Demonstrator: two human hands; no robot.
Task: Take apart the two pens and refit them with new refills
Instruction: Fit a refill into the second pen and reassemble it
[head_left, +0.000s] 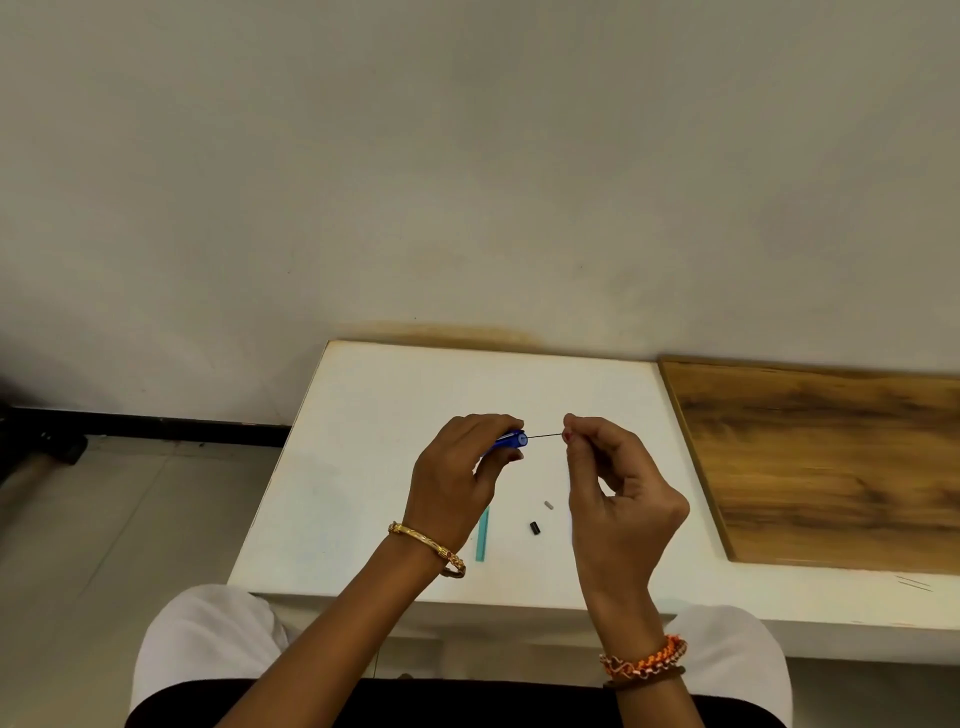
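Note:
My left hand (462, 478) grips a blue pen barrel (511, 440) above the white table (363, 467), its open end facing right. My right hand (613, 488) pinches the end of a thin dark refill (545, 435) between thumb and forefinger. The refill runs level from my fingertips into the barrel's mouth. On the table below my hands lie a teal pen part (483, 535), a small black piece (534, 528) and a tiny grey piece (548, 504). Most of the blue barrel is hidden inside my left fist.
A wooden board (831, 467) lies on the right part of the table. The table's back edge meets a plain wall. Its left edge drops to a tiled floor (104, 519). My knees in white cloth show under the front edge.

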